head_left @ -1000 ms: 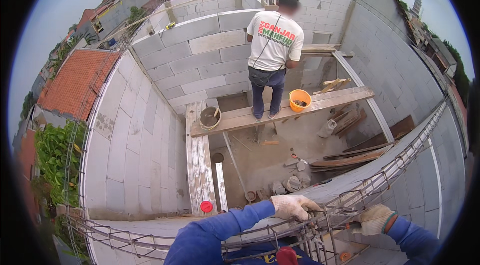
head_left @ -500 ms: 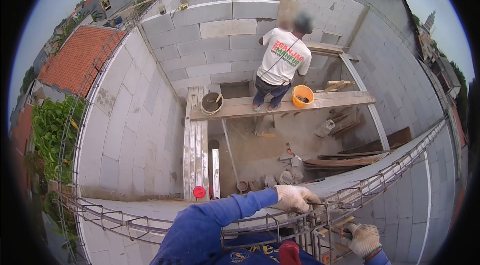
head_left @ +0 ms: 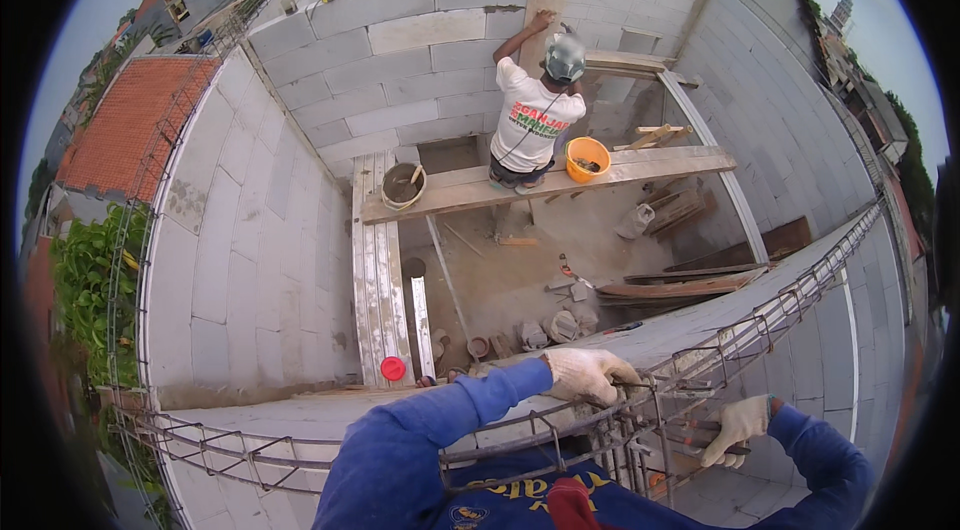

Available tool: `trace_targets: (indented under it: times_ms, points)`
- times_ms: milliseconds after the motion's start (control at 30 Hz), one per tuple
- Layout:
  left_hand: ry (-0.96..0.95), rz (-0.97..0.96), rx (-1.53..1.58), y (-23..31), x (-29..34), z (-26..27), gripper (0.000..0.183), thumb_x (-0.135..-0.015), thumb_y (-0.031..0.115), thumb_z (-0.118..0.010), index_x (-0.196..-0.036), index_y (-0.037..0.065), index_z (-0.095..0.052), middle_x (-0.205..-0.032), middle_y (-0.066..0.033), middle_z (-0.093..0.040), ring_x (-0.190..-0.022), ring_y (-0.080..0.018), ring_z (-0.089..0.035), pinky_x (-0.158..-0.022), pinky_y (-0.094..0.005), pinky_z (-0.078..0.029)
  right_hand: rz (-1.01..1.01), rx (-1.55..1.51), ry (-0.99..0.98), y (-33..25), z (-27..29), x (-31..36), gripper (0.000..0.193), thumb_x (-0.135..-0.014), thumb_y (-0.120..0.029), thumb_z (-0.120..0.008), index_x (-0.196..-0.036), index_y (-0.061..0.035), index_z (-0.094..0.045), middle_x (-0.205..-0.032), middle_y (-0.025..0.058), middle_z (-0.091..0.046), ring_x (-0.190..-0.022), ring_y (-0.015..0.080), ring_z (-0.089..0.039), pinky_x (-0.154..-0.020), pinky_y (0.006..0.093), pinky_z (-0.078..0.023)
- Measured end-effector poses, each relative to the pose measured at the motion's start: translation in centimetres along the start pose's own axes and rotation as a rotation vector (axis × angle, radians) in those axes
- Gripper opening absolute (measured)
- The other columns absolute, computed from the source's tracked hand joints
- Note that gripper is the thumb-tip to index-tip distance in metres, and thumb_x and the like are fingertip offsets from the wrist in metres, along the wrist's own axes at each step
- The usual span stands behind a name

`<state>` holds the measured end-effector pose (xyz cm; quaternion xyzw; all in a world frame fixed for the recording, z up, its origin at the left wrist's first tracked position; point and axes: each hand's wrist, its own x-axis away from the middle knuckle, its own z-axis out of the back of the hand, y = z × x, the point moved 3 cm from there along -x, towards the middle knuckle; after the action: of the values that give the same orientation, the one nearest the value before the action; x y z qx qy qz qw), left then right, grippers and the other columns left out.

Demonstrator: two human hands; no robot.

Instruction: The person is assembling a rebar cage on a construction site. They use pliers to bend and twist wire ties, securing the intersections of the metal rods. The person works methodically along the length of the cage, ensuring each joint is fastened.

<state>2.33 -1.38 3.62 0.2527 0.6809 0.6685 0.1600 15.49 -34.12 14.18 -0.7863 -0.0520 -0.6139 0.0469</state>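
Observation:
My left hand, in a pale knit glove, curls its fingers over the top of the rebar cage where the bars meet above the block wall. To its right, my right hand, gloved too, grips what looks like a pair of pliers with its handles apart. The pliers' jaws point toward the upright bars, and their tips are hard to make out among the steel. Both forearms wear blue sleeves; a dark red cloth hangs below the cage.
A co-worker in a helmet squats on a plank across the room, arms at an upright board. An orange bucket and a mortar bucket flank them. Light block walls enclose the floor far below.
My right hand has shifted up a little and turned, its forearm now reaching in from the right. My left hand stays on the rebar. The co-worker has lowered from standing and raised an arm.

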Motion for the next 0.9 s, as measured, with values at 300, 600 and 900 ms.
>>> trace_targets:
  times_ms: [300, 600, 900]
  points:
    - [0.038, 0.033, -0.046, 0.6, 1.0, 0.0, 0.077, -0.080, 0.024, -0.070, -0.153, 0.000, -0.063, -0.134, -0.0193, -0.073, -0.119, -0.0261, -0.067, -0.107, -0.0369, -0.052, 0.380, 0.993, 1.267, -4.2, -6.4, 5.0, 0.064, -0.078, -0.041, -0.089, -0.127, -0.0076, -0.065, -0.090, 0.0091, -0.073, -0.082, 0.0311, -0.075, -0.072, 0.0484, -0.060]
    - [0.060, 0.021, -0.059, -0.5, 0.7, 0.1, 0.075, -0.079, 0.026, -0.075, -0.151, 0.005, -0.067, -0.136, -0.0190, -0.074, -0.122, -0.0285, -0.069, -0.106, -0.0384, -0.053, 0.277, 1.051, 1.365, -2.1, -6.0, 1.4, 0.049, -0.078, -0.033, -0.092, -0.112, -0.0107, -0.064, -0.091, 0.0084, -0.069, -0.086, 0.0320, -0.071, -0.076, 0.0476, -0.057]
    - [0.049, -0.005, -0.060, -1.7, 0.1, 0.1, 0.074, -0.079, 0.026, -0.077, -0.148, 0.002, -0.068, -0.136, -0.0198, -0.074, -0.122, -0.0288, -0.070, -0.106, -0.0388, -0.054, 0.070, 0.508, 0.655, -4.2, -2.2, 2.6, 0.052, -0.093, -0.040, -0.083, -0.135, -0.0112, -0.073, -0.091, 0.0169, -0.080, -0.086, 0.0368, -0.079, -0.080, 0.0466, -0.063]
